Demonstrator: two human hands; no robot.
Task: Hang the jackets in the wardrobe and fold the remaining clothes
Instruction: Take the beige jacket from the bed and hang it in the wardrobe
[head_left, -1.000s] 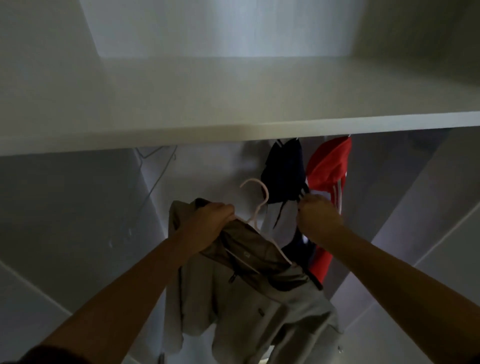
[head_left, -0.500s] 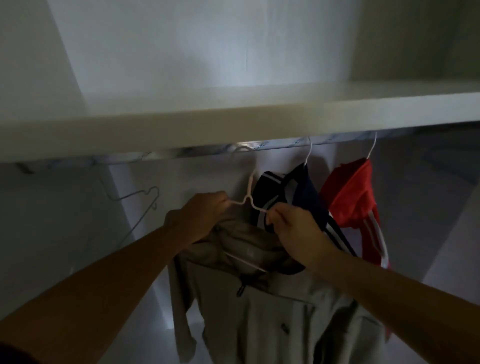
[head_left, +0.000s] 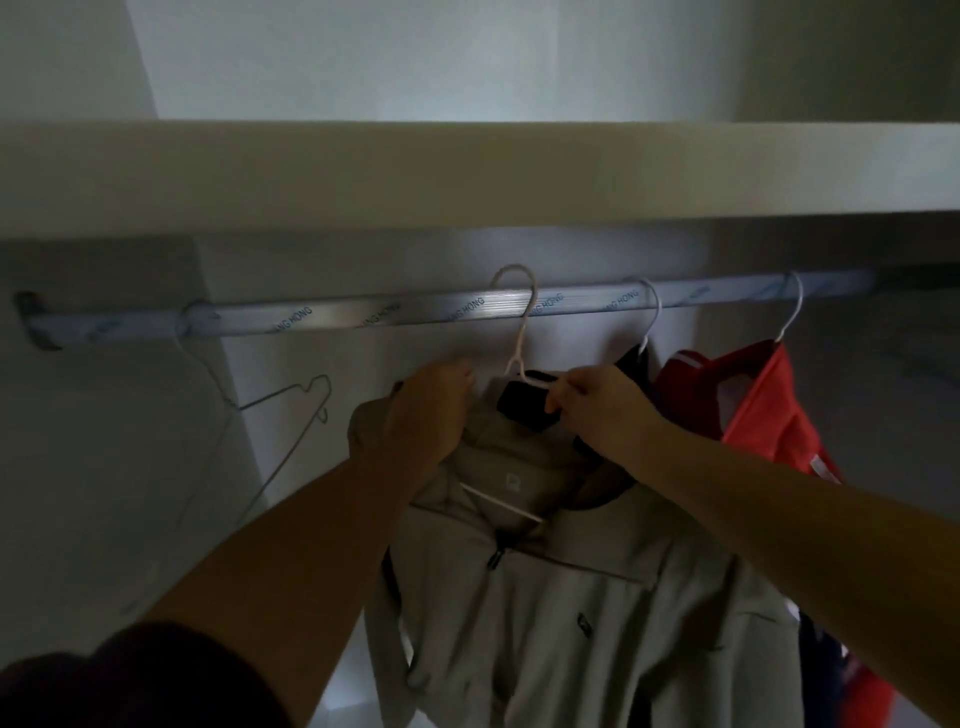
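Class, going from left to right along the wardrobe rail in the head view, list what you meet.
wire hanger → grey-beige jacket on its white hanger → dark navy garment → red jacket

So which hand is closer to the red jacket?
The right hand. It holds the white hanger of the grey jacket, just left of the red jacket. The left hand grips the grey jacket's shoulder, farther left.

Grey zip jacket (head_left: 571, 613) on white hanger (head_left: 521, 340), hook over wardrobe rail (head_left: 363, 314), front toward camera. Navy jacket (head_left: 638, 366) and red jacket (head_left: 763, 405) hang to its right.
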